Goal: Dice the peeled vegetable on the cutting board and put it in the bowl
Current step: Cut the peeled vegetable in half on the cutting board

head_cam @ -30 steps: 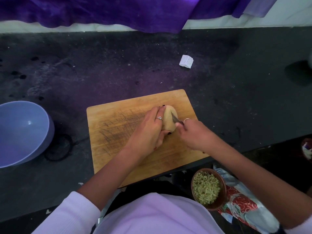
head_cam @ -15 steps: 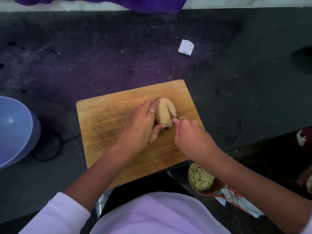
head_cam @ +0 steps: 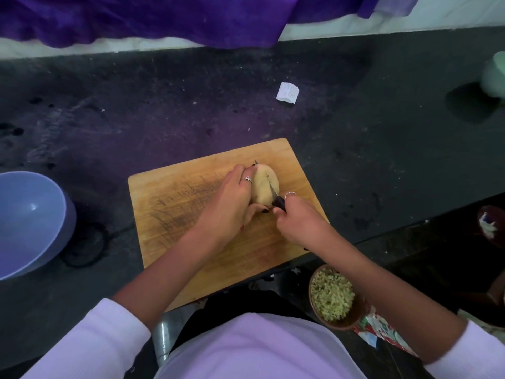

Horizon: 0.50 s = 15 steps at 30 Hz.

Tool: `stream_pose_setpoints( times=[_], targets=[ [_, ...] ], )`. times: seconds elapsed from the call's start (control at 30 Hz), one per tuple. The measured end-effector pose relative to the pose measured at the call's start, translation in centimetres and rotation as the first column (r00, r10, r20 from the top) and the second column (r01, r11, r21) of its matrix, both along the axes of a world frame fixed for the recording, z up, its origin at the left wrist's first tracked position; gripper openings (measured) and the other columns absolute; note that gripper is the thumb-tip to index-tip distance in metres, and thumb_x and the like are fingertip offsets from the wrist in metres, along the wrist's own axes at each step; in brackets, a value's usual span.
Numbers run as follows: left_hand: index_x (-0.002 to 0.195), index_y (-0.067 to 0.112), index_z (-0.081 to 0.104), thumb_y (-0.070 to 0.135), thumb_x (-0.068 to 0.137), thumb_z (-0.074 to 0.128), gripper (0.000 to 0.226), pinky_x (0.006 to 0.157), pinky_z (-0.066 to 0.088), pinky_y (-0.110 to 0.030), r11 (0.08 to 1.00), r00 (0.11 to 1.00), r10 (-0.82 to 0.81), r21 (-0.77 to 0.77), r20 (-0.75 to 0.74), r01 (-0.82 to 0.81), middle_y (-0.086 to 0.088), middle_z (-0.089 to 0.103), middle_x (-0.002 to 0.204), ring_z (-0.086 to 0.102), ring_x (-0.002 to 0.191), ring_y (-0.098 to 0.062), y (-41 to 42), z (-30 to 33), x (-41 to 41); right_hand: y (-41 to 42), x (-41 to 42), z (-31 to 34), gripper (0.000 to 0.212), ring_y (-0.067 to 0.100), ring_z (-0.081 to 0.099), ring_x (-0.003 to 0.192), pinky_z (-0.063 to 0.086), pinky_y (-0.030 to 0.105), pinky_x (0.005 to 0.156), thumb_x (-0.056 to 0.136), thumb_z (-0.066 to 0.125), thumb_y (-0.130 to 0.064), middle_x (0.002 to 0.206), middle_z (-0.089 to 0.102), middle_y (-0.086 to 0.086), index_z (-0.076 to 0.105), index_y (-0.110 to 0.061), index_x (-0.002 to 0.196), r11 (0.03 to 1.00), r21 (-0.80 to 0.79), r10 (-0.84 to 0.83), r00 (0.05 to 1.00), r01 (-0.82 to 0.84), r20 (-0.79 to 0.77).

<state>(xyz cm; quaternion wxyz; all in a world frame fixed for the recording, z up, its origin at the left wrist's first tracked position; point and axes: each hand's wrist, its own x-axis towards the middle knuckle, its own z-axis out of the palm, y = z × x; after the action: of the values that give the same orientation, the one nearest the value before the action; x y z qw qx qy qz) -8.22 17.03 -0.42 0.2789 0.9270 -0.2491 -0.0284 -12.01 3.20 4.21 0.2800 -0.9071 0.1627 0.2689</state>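
Dark tabletop (head_cam: 355, 132), board (head_cam: 175, 203) centred: left hand (head_cam: 232, 203) clamps the vegetable (head_cam: 263, 184), right hand (head_cam: 297, 220) grips the knife (head_cam: 274, 191) lengthwise through it; bowl (head_cam: 30, 222) waits far left.

A dark, speckled stone countertop (head_cam: 355, 149), dusted with pale smears and dark spots toward its left, carries four items. A rectangular, knife-scored wooden cutting board (head_cam: 175, 214) lies near the front edge, its near corner overhanging that edge. A round lavender-blue plastic bowl (head_cam: 30, 222) sits well apart at the far left, partly out of frame. A small folded white paper slip (head_cam: 287, 92) lies behind the board. A pale green object (head_cam: 494, 75) stands at the right edge, blurred.
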Motion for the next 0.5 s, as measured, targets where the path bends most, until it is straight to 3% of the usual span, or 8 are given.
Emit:
stream_pose_setpoints(
  times=[0.17, 0.33, 0.5],
  targets=[
    [0.143, 0.005, 0.033, 0.03, 0.077, 0.075, 0.082, 0.089, 0.03, -0.015, 0.998, 0.998, 0.047, -0.037, -0.049, -0.049, -0.004, 0.044, 0.122, 0.046, 0.107, -0.015, 0.5, -0.3, 0.2, 1.1, -0.4, -0.2, 0.015, 0.017, 0.052, 0.068, 0.045, 0.034, 0.059, 0.099, 0.045, -0.031, 0.08, 0.046, -0.002, 0.045, -0.017, 0.092, 0.98, -0.194, 0.069, 0.983, -0.035, 0.171],
    [0.143, 0.006, 0.033, 0.033, 0.076, 0.074, 0.083, 0.089, 0.033, -0.017, 0.995, 0.995, 0.082, -0.048, -0.058, -0.085, -0.003, 0.046, 0.121, 0.047, 0.107, -0.014, 0.4, -0.3, 0.1, 0.9, -0.5, 0.1, 0.019, 0.019, 0.048, 0.067, 0.039, 0.032, 0.058, 0.099, 0.044, -0.033, 0.075, 0.042, -0.004, 0.05, -0.016, 0.093, 0.94, -0.322, 0.186, 0.962, -0.115, 0.199],
    [0.143, 0.006, 0.032, 0.033, 0.08, 0.071, 0.079, 0.09, 0.04, -0.023, 0.997, 0.996, 0.076, -0.016, -0.037, -0.077, -0.004, 0.044, 0.124, 0.047, 0.109, -0.016, -0.1, 0.4, -0.3, 0.0, -0.5, 0.7, 0.027, 0.019, 0.045, 0.065, 0.035, 0.032, 0.056, 0.098, 0.043, -0.041, 0.074, 0.043, -0.003, 0.042, -0.019, 0.084, 0.902, -0.407, 0.24, 0.951, -0.144, 0.193]
  ],
)
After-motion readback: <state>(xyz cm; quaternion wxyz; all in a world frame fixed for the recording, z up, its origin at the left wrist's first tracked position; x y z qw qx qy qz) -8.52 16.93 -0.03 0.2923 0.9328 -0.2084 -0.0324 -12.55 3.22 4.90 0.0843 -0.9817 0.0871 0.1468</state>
